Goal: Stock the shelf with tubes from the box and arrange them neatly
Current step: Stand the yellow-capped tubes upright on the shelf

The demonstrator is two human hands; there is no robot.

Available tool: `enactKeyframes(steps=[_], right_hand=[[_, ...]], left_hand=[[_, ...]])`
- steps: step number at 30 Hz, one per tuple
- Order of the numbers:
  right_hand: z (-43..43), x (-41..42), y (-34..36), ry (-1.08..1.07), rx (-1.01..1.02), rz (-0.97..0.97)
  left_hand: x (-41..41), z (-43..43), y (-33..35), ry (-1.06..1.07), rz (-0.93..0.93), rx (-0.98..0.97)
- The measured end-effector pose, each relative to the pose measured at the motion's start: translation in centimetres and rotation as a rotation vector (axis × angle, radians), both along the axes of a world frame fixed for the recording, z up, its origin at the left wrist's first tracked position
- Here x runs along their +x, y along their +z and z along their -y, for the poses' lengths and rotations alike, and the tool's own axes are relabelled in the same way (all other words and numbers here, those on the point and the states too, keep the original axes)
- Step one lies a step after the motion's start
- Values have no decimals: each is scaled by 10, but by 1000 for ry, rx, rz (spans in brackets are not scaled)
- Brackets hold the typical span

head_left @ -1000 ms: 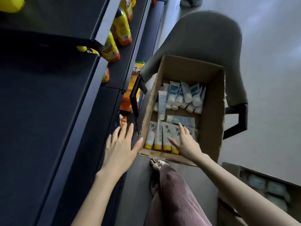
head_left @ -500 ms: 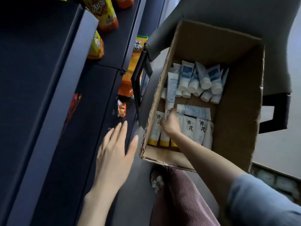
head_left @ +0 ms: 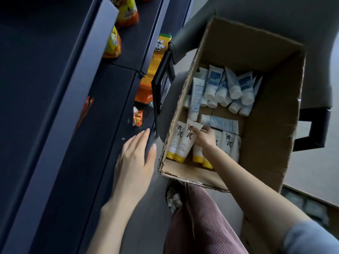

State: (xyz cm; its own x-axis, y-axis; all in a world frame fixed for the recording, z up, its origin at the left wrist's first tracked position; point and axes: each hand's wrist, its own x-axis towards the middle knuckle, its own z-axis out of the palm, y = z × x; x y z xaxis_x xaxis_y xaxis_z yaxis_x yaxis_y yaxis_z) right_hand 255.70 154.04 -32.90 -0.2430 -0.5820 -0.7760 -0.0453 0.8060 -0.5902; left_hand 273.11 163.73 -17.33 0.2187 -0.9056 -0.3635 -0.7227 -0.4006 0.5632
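Head view. By my reading, the step in hand is the pick from the box, with no tube on the shelf yet. The right hand [head_left: 205, 139] is down inside the cardboard box [head_left: 183, 174], which rests on a grey chair [head_left: 319, 83]. Its fingers curl over the crimped end of a cream tube [head_left: 186, 143], pinching it. How firm the hold is I cannot tell.

That tube lies in the row of cream tubes [head_left: 227, 142] against the box's near wall. Its long axis runs from near wall to far wall, leaning slightly rightward. The yellow cap points toward the person and the flat crimp points away. The white-and-blue tubes [head_left: 220, 87] at the far end also point their caps toward the person. One pale blue tube [head_left: 218, 122] lies crosswise between the two groups.

The left hand [head_left: 135, 162] is flat with straight fingers, holding nothing. It hovers by the front edge of the dark shelf [head_left: 64, 162], just beside the box.

The next move likely calls for lifting the tube clear of its neighbours. It then has to be carried left to the shelf, which already holds snack bags [head_left: 126, 13].
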Motion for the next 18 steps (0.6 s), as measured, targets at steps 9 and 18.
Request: enactKeyframes(steps=[9, 18], right_hand=[[9, -28, 87, -7, -231, 430], [-4, -44, 158, 77, -350, 714]], left_hand=[[-30, 14, 12, -45, -142, -92], [-54, 16, 23, 35, -549, 52]])
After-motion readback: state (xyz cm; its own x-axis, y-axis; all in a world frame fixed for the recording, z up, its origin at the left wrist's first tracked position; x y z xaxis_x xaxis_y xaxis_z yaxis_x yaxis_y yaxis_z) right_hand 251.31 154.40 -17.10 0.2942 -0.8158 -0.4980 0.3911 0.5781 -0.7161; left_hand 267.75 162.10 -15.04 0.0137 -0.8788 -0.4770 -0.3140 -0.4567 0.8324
